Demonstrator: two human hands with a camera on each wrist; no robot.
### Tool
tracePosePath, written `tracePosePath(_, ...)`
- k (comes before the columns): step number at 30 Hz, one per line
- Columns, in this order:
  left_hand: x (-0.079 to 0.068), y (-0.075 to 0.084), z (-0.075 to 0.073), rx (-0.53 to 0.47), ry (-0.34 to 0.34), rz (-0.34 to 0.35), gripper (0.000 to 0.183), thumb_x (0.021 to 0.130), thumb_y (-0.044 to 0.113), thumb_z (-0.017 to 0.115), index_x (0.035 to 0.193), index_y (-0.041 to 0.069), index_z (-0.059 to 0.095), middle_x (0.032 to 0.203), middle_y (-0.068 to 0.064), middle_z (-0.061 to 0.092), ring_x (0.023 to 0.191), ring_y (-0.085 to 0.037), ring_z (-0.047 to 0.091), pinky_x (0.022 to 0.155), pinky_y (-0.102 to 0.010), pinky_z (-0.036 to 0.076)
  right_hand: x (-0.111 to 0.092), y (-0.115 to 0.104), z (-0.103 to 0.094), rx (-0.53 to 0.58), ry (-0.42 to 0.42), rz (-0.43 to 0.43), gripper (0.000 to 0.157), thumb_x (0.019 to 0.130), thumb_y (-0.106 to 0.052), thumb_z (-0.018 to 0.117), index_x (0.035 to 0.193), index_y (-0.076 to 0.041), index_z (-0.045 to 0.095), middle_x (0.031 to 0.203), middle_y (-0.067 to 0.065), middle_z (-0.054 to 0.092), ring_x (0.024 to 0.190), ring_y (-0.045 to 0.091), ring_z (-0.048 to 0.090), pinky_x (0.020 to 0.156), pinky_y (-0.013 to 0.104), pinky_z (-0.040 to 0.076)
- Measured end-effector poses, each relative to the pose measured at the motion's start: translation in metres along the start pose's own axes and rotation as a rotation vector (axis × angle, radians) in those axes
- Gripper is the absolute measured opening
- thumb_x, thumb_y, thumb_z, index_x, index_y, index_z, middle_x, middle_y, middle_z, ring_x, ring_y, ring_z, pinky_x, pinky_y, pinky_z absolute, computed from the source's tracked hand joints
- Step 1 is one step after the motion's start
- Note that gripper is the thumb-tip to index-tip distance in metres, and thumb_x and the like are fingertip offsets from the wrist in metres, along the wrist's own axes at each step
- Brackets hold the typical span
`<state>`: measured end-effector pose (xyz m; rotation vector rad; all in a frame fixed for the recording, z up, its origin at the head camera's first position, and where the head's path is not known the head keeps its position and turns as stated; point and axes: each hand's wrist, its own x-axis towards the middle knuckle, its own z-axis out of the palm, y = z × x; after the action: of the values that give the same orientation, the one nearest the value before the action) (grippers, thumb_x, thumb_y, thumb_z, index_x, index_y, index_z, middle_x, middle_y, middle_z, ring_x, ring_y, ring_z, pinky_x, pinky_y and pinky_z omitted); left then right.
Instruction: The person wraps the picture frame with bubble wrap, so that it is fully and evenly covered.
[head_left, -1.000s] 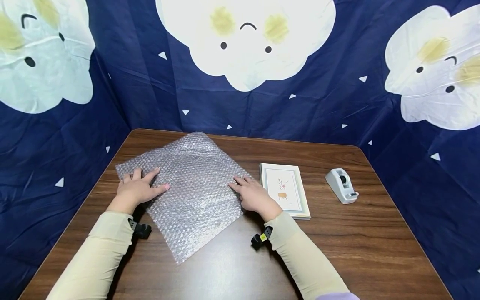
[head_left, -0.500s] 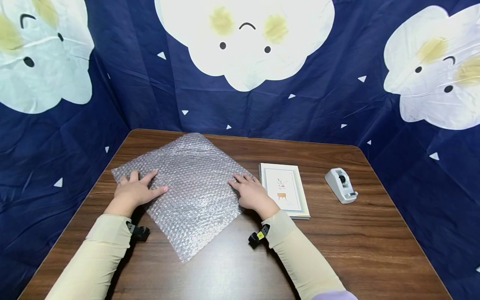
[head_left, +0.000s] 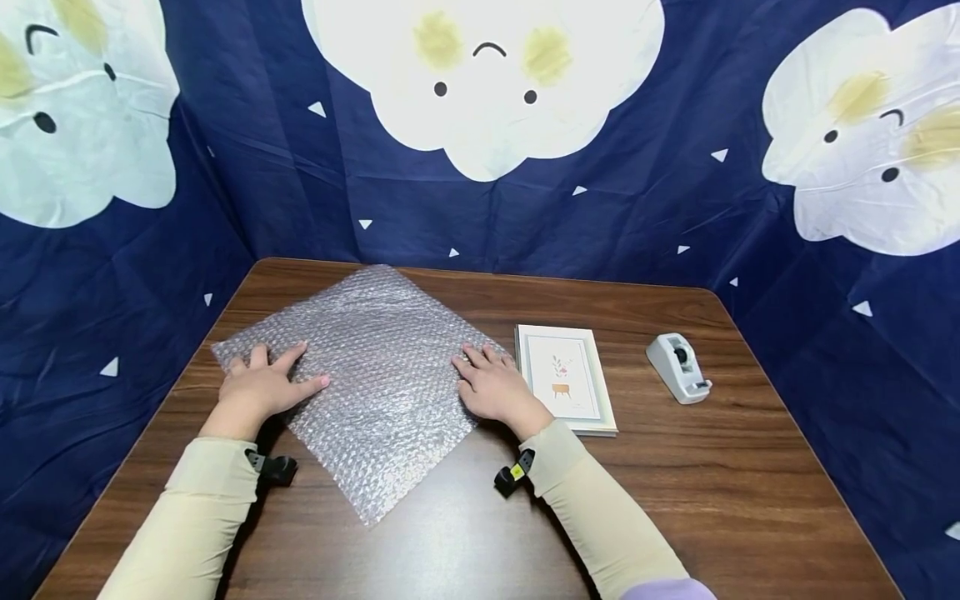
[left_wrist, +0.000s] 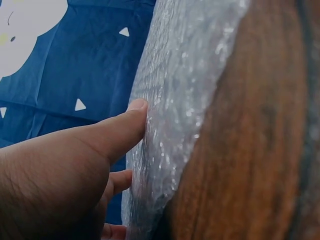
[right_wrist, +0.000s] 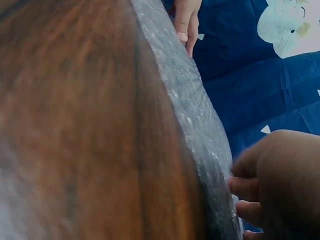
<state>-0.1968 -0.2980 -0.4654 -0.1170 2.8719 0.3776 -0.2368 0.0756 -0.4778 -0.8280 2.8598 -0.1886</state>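
Note:
A sheet of clear bubble wrap (head_left: 382,375) lies spread on the wooden table, turned so one corner points toward the person. On its left part rests my left hand (head_left: 258,390), fingers spread and thumb pointing inward. My right hand (head_left: 495,387) lies on the sheet's right corner with its fingers extended. In the left wrist view the thumb (left_wrist: 132,115) touches the bubble wrap's surface. The right wrist view has the right fingertips (right_wrist: 240,185) at the bubble wrap (right_wrist: 187,105), with the left hand (right_wrist: 186,20) farther along it.
Just right of my right hand is a small stack of framed pictures or cards (head_left: 562,375), the top one bearing a potted plant drawing. A white tape dispenser (head_left: 678,368) stands farther right. Dark blue cloth (head_left: 420,217) with clouds surrounds the table (head_left: 675,500).
The bubble wrap's left corner has shifted slightly left, and my left hand has moved a little left with it. My right hand stays on the right corner. The whole view drifts slightly.

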Motion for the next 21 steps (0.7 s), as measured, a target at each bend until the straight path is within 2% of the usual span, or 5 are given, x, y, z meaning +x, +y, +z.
tracePosePath(3, 0.0011, -0.0013, 0.0012, -0.003, 0.003, 0.004, 0.108, 0.085, 0.084, 0.047, 0.160, 0.010, 0.022, 0.148, -0.047, 0.005, 0.125, -0.082, 0.008, 0.088, -0.085, 0.035, 0.0009, -0.0013, 0.0016, 0.000, 0.005, 0.002, 0.062, 0.105, -0.051, 0.040, 0.160, -0.023, 0.034, 0.168, 0.004, 0.022, 0.153, 0.036, 0.017, 0.120, 0.058, 0.019)
tracePosePath(6, 0.0019, -0.0010, 0.0016, -0.011, 0.002, 0.011, 0.109, 0.085, 0.084, 0.047, 0.160, 0.010, 0.022, 0.148, -0.047, 0.004, 0.125, -0.082, 0.006, 0.090, -0.086, 0.032, 0.0026, -0.0004, 0.0037, -0.010, -0.005, 0.010, 0.068, 0.103, -0.057, 0.042, 0.161, -0.024, 0.030, 0.169, 0.003, 0.019, 0.154, 0.035, 0.014, 0.121, 0.058, 0.018)
tracePosePath(21, -0.0032, -0.0012, -0.0007, -0.030, 0.018, 0.010, 0.114, 0.080, 0.085, 0.053, 0.160, 0.009, 0.025, 0.148, -0.048, 0.007, 0.124, -0.081, 0.008, 0.091, -0.086, 0.028, 0.0043, 0.0001, 0.0063, 0.006, -0.021, 0.003, 0.069, 0.103, -0.057, 0.040, 0.163, -0.025, 0.023, 0.170, 0.002, 0.013, 0.155, 0.034, 0.008, 0.122, 0.058, 0.012)
